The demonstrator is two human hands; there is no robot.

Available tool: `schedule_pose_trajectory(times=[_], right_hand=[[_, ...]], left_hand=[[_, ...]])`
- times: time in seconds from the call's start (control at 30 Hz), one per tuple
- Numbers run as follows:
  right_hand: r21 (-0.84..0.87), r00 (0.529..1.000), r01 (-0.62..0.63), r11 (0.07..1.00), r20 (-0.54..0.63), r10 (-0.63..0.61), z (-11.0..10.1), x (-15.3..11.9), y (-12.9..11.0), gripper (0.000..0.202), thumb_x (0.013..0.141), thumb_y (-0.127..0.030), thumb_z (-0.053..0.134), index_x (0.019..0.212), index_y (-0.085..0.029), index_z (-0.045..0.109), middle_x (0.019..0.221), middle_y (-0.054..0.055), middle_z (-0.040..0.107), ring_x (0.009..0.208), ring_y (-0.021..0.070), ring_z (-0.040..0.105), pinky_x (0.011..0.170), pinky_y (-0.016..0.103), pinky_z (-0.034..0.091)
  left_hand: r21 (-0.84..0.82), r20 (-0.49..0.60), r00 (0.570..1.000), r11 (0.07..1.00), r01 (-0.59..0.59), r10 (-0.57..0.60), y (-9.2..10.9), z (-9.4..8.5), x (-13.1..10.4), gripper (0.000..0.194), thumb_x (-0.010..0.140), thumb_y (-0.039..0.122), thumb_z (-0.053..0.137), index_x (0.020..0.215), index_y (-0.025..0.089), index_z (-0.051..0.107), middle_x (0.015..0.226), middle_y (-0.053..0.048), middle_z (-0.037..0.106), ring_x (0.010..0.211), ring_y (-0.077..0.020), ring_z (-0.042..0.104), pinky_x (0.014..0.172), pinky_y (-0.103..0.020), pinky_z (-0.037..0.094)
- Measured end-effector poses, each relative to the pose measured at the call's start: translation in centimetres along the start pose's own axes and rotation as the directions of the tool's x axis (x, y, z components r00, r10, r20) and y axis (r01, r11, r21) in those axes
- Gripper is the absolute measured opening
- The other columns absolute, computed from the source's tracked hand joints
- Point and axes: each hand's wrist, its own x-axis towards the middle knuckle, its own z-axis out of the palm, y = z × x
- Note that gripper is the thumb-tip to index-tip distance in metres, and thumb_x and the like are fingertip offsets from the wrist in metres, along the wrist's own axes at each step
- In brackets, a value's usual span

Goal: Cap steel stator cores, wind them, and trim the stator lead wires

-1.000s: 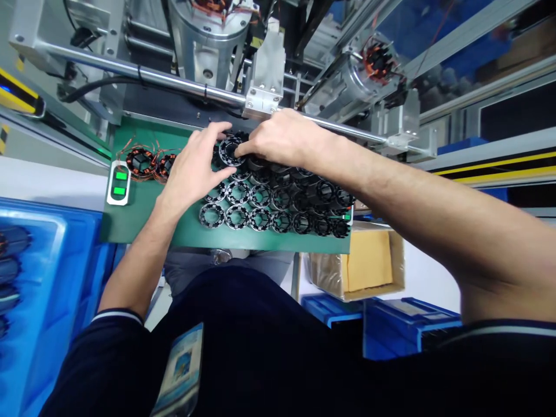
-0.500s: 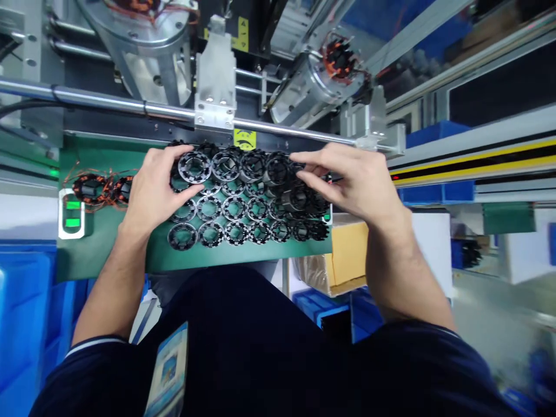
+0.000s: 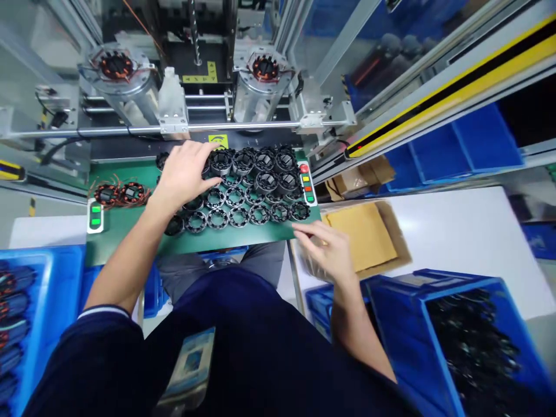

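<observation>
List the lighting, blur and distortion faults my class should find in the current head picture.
Head view: the plastic-cased badge is too pale and blurred to read; the dark navy shirt loses detail in near-black; black parts in the blue plastic bin look smeared; silver metal posts slant outward, suggesting wide-angle distortion.

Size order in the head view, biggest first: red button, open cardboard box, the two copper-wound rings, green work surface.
1. Green work surface
2. Open cardboard box
3. Left copper-wound ring and right copper-wound ring: they look alike, so unranked
4. Red button
</observation>
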Motion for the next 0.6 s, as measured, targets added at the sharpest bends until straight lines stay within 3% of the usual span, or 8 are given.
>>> schedule_pose_trajectory(times=[0.1, 0.27, 0.37, 0.47, 0.6], right_hand=[[0.054, 1.000, -0.002, 0.999, -0.020, 0.004, 0.9, -3.3, -0.2, 0.019, 0.115, -0.032, 0.077, 0.125, -0.029, 0.093, 0.095, 0.003, 0.087, 0.078, 0.0197, 0.079, 0.075, 0.036, 0.066], [0.036, 0.994, -0.089, 0.995, -0.065, 0.091, 0.9, -7.9, 2.1, 0.021, 0.117, -0.040, 0.076, 0.125, -0.030, 0.093, 0.106, 0.005, 0.091, 0.083, 0.0197, 0.081, 0.083, 0.036, 0.069], [-0.059, 0.962, -0.248, 0.967, -0.133, 0.239, -0.1, -9.4, 6.5, 0.029, 0.119, -0.048, 0.072, 0.126, -0.024, 0.088, 0.115, 0.007, 0.089, 0.089, 0.0191, 0.082, 0.090, 0.038, 0.072], [-0.181, 0.889, -0.447, 0.876, -0.198, 0.413, -1.9, -9.3, 12.6, 0.036, 0.118, -0.050, 0.076, 0.135, -0.018, 0.079, 0.123, 0.008, 0.083, 0.101, 0.0207, 0.082, 0.095, 0.043, 0.073], [-0.341, 0.838, -0.537, 0.771, -0.115, 0.533, -4.0, -7.3, 19.8, 0.043, 0.115, -0.047, 0.081, 0.146, -0.019, 0.075, 0.143, 0.012, 0.078, 0.121, 0.0266, 0.080, 0.105, 0.050, 0.072]], left_hand=[[0.085, 0.106, 0.993, 0.996, 0.040, -0.049, 0.4, 0.9, 1.9, 0.086, 0.099, 0.043, 0.093, 0.174, 0.021, 0.058, 0.160, -0.022, 0.076, 0.151, -0.0503, 0.068, 0.128, -0.065, 0.055], [0.086, 0.093, 0.992, 0.993, 0.080, -0.088, 0.2, 0.8, 2.1, 0.078, 0.101, 0.049, 0.091, 0.169, 0.024, 0.061, 0.152, -0.020, 0.079, 0.145, -0.0447, 0.073, 0.123, -0.053, 0.059], [0.088, 0.084, 0.992, 0.992, 0.085, -0.092, 0.3, 0.5, 2.0, 0.079, 0.100, 0.053, 0.090, 0.168, 0.025, 0.061, 0.151, -0.020, 0.079, 0.142, -0.0441, 0.074, 0.123, -0.052, 0.058], [0.114, 0.096, 0.988, 0.987, 0.112, -0.123, 0.3, 0.5, 2.2, 0.083, 0.098, 0.059, 0.089, 0.168, 0.026, 0.060, 0.149, -0.020, 0.079, 0.138, -0.0453, 0.076, 0.120, -0.053, 0.060], [0.149, 0.126, 0.982, 0.982, 0.120, -0.139, 0.5, 0.0, 2.5, 0.088, 0.097, 0.062, 0.086, 0.170, 0.022, 0.056, 0.152, -0.023, 0.077, 0.140, -0.0471, 0.075, 0.120, -0.057, 0.061]])
